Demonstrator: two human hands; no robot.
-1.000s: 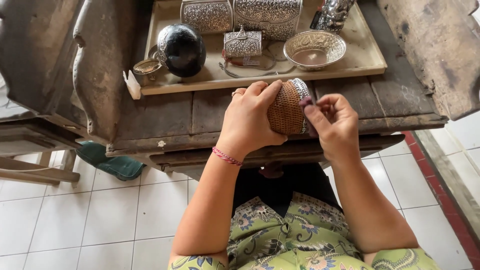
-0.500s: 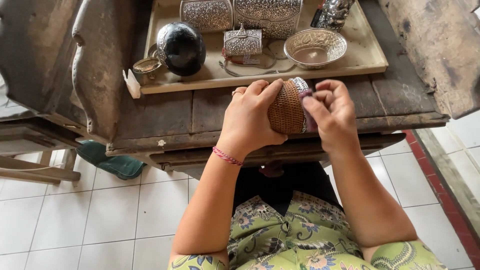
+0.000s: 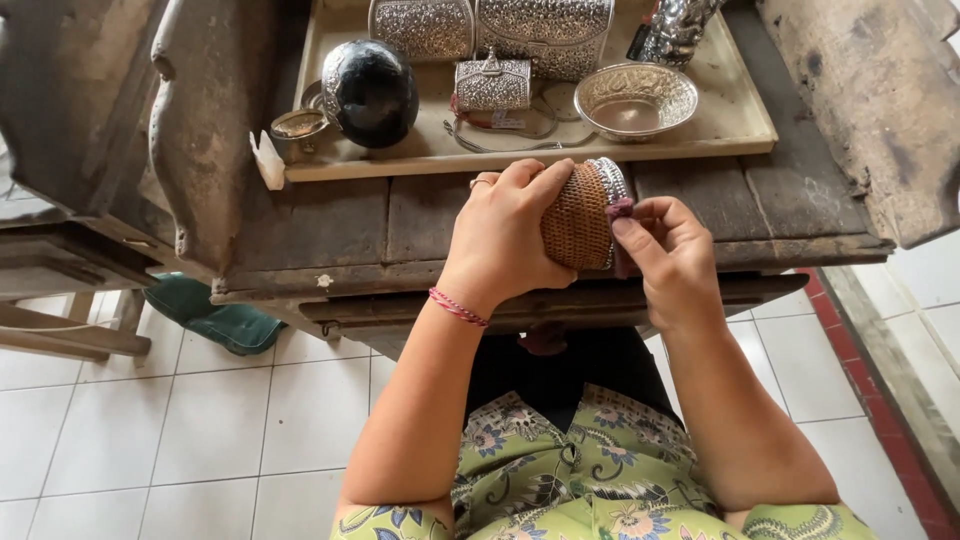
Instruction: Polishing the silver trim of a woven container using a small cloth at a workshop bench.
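My left hand (image 3: 505, 235) grips a small round woven basket (image 3: 578, 218), brown with a silver beaded rim, over the front edge of a worn wooden table (image 3: 380, 225). My right hand (image 3: 665, 255) pinches a small dark red cloth or lining at the basket's rim, fingers closed on it. A pink thread bracelet circles my left wrist and a ring sits on one left finger.
A pale tray (image 3: 735, 115) at the back holds a dark round pot (image 3: 370, 92), a silver bowl (image 3: 636, 100), embossed silver boxes (image 3: 492, 84) and a small metal cup (image 3: 298, 126). A green cloth (image 3: 215, 318) lies on the white tiled floor at left.
My right hand has shifted slightly along the basket's rim, still working the red cloth. The left hand keeps the same hold.
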